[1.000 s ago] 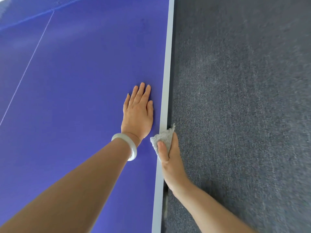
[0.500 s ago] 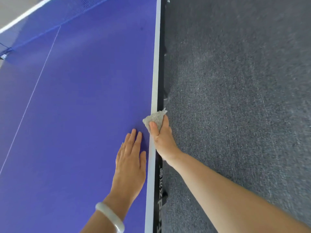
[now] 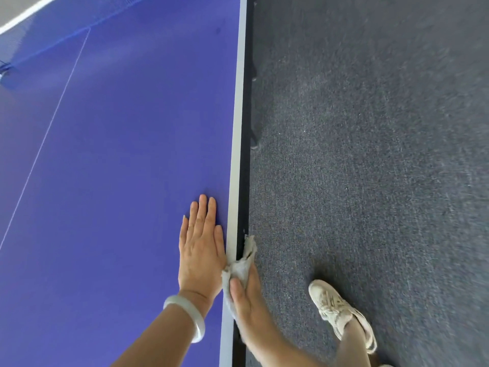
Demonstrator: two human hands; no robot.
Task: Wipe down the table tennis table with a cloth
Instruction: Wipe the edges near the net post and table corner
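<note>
Blue bench [image 3: 119,181] fills the left half of the frame, its pale edge stripe [image 3: 235,154] running from top centre down to the bottom edge, with a dark side rail [image 3: 244,154] just right of it. Left grip [image 3: 201,250] lies flat on the blue surface at lower centre, fingers straight and together, holding nothing, its outer edge just beside the stripe. A pale bangle [image 3: 189,316] sits on that wrist. Right grip [image 3: 248,305] is immediately right of it, at the bench's rim, closed on the grey cloth [image 3: 239,268]: the thumb presses the cloth from above, the other fingers mostly hidden behind it. The cloth is bunched and draped over the rim — part on the stripe, part hanging against the side rail, one corner sticking up toward frame top. It touches the left grip at the base of that grip. Thin white centre line [image 3: 47,133] crosses the blue surface on a diagonal at left; net [image 3: 53,25] in the upper left corner. Dark grey carpet [image 3: 370,154] takes the right half of the frame — a pale laced shoe [image 3: 336,311] stands on it at lower right.
</note>
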